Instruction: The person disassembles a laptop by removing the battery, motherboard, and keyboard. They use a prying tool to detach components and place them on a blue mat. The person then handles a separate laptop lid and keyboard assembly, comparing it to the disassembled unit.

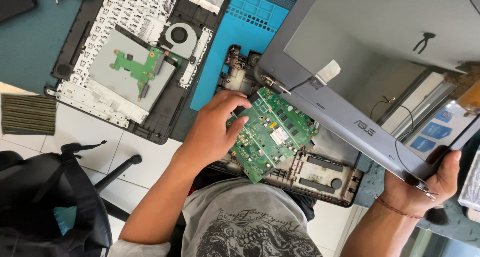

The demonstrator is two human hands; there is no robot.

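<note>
My left hand (pixel 215 129) grips the near-left edge of a green laptop motherboard (pixel 272 134), which lies tilted in the black bottom case (pixel 320 177) of an opened laptop. My right hand (pixel 425 184) holds the lower corner of the grey laptop screen lid (pixel 350 52), which is lifted up and tilted over the case. A thin black cable (pixel 400 132) runs along the lid's lower edge. A white tape patch (pixel 327 71) sits near the hinge.
A second dismantled laptop base (pixel 135 62) with keyboard underside, small green board and fan lies at the upper left. A blue work mat (pixel 240 42) sits under the parts. A black office chair (pixel 55 202) stands lower left over white floor tiles.
</note>
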